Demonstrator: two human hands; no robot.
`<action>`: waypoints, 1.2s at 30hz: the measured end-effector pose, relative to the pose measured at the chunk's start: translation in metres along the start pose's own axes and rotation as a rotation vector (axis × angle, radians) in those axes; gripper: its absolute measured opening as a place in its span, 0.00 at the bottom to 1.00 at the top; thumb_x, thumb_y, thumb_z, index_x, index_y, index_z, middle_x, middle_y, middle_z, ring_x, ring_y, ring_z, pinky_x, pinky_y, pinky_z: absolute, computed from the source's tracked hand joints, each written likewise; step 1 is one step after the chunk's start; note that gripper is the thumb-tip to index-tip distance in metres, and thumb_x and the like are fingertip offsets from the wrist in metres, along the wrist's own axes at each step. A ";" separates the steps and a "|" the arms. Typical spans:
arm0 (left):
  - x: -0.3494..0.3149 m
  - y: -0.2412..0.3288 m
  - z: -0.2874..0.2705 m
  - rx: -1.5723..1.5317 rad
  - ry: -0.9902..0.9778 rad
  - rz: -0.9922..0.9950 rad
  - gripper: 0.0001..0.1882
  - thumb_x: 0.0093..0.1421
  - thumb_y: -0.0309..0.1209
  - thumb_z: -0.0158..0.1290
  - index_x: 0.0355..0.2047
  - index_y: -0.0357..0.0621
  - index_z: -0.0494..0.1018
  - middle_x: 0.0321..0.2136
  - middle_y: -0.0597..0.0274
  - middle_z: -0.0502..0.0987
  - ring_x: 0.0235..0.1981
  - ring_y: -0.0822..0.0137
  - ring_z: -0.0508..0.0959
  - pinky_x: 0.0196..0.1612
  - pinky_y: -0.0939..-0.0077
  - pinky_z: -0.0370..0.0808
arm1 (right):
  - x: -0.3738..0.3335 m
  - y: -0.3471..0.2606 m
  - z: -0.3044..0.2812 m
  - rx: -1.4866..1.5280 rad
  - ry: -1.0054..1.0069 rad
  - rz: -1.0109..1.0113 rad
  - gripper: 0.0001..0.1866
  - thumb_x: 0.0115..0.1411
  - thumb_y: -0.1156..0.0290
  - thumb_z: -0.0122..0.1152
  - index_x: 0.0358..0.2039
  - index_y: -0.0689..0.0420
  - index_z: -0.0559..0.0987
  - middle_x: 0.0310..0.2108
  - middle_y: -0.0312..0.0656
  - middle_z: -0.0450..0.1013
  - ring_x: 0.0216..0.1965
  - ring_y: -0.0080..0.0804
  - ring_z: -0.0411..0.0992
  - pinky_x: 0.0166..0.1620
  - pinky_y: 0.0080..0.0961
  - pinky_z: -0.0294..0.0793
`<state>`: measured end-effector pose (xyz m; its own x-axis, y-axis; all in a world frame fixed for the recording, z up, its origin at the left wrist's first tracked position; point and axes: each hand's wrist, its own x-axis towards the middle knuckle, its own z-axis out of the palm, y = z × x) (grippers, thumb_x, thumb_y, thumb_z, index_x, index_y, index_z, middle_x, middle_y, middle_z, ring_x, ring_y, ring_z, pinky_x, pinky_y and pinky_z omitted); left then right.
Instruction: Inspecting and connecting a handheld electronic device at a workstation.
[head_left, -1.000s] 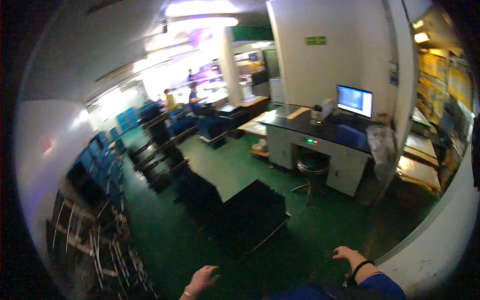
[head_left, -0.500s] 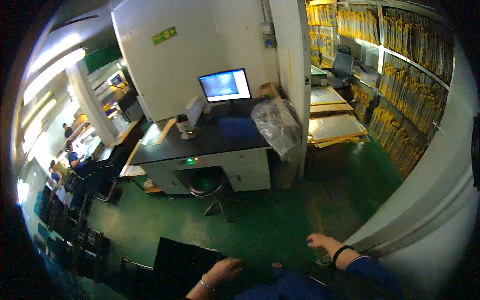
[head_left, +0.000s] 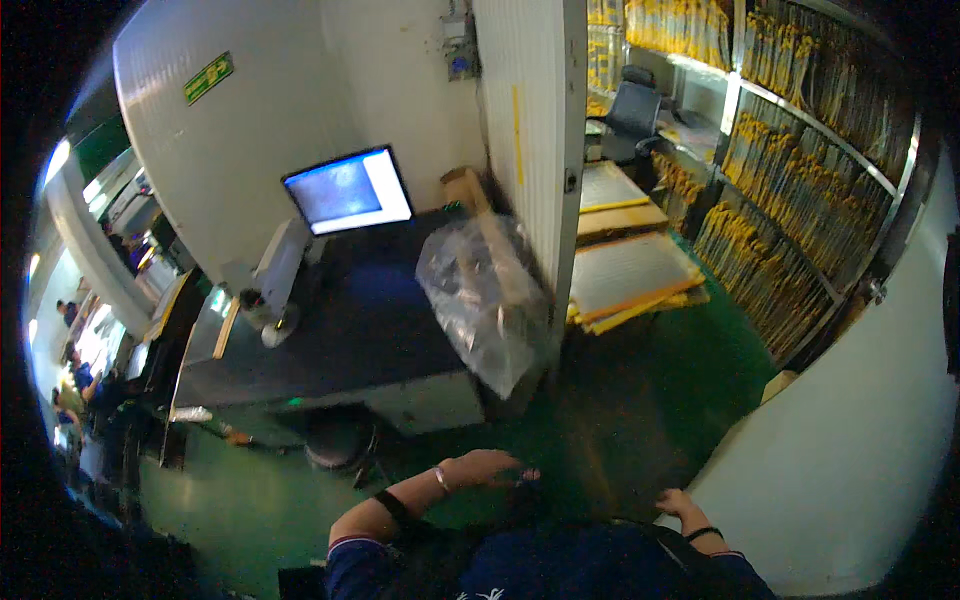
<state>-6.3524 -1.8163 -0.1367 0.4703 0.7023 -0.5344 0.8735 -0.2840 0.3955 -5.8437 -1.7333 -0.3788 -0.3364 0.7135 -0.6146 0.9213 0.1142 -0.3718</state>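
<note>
My left hand, with a bracelet at the wrist, is stretched across in front of my body above the green floor. Its fingers are extended, slightly blurred, and nothing shows in them. My right hand, a dark band at its wrist, hangs lower right beside the edge of a white door. Its fingers are loosely apart and hold nothing visible; whether they touch the door I cannot tell. Ahead on the left stands a dark-topped desk with a lit monitor.
A round stool stands at the desk front. Clear plastic wrap hangs over the desk's right end, by a doorway. Beyond are stacked yellow-edged framed panels, an office chair and racks of yellow-tipped items. Several people are far left.
The view has turned right and come nearer the desk and doorway. My left hand has risen and swung inward; my right hand is lower, beside the door. The dark flat shape near my left has mostly left view.
</note>
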 end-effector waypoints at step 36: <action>0.786 0.131 -0.539 -0.026 0.210 0.690 0.21 0.56 0.37 0.55 0.47 0.40 0.72 0.42 0.47 0.75 0.44 0.50 0.75 0.47 0.62 0.72 | 0.325 0.225 -0.834 0.102 0.519 -0.009 0.30 0.57 0.57 0.59 0.57 0.57 0.67 0.48 0.51 0.71 0.48 0.45 0.70 0.49 0.38 0.70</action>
<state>-5.9363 -0.9498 -0.1024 0.8773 0.4799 -0.0028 0.3818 -0.6943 0.6100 -5.5833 -0.8992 -0.0813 -0.1794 0.9643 -0.1949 0.8863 0.0724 -0.4574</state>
